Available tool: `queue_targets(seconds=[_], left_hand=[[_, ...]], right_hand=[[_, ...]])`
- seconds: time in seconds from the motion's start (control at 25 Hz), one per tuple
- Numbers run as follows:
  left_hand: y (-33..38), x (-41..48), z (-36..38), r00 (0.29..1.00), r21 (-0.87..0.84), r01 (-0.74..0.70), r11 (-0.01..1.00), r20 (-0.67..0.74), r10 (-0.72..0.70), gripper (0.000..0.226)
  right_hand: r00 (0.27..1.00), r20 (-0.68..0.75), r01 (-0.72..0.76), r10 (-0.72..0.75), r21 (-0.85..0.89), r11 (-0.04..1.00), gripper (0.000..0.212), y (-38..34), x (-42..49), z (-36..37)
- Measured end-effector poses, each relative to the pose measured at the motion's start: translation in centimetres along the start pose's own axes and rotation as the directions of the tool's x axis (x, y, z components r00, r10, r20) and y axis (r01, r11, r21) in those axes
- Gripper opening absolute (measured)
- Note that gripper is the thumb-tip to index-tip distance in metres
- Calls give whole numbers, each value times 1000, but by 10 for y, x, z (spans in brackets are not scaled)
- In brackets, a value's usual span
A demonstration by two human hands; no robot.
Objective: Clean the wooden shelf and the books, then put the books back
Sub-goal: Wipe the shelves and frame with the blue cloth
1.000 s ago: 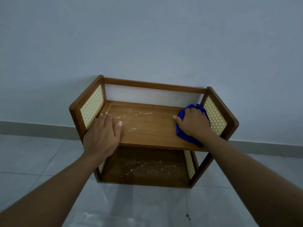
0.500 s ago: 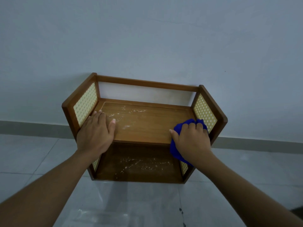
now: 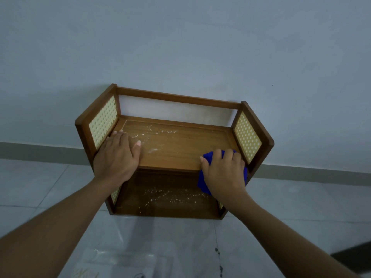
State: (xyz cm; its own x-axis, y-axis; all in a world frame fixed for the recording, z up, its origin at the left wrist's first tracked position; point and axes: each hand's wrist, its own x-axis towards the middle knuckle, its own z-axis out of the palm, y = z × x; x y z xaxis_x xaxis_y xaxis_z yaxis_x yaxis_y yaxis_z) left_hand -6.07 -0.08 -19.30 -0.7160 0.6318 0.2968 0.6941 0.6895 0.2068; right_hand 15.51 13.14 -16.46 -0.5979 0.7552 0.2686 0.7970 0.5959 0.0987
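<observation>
A small two-tier wooden shelf (image 3: pixel 176 149) with cream perforated side panels stands on the floor against the wall. White dust specks lie on its top board near the left and on its lower board (image 3: pixel 166 195). My left hand (image 3: pixel 117 157) rests flat on the top board's left front corner, fingers straight. My right hand (image 3: pixel 224 173) presses a blue cloth (image 3: pixel 202 183) on the top board's right front edge, the cloth hanging over the edge. No books are in view.
A pale wall (image 3: pixel 180 47) rises right behind the shelf, with a grey skirting strip (image 3: pixel 311 173). Glossy light floor tiles (image 3: pixel 180 237) spread in front. Clear plastic wrapping (image 3: pixel 116 265) lies at the bottom edge. A dark object corner (image 3: pixel 357 255) shows at lower right.
My right hand has drawn the blue cloth from the back right corner forward to the front edge of the top board. My left hand stays on the left corner.
</observation>
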Motion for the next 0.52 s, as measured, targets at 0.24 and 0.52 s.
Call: queue_targets(seconds=[0.24, 0.52], left_hand=[[-1, 0, 0, 1000, -3, -4, 1000, -12, 4, 71], [0, -1, -2, 1000, -19, -4, 1000, -12, 3, 72]], right_hand=[[982, 18, 187, -188, 54, 981, 50, -39, -6, -2], [999, 40, 0, 3, -67, 998, 50, 9, -4, 9]])
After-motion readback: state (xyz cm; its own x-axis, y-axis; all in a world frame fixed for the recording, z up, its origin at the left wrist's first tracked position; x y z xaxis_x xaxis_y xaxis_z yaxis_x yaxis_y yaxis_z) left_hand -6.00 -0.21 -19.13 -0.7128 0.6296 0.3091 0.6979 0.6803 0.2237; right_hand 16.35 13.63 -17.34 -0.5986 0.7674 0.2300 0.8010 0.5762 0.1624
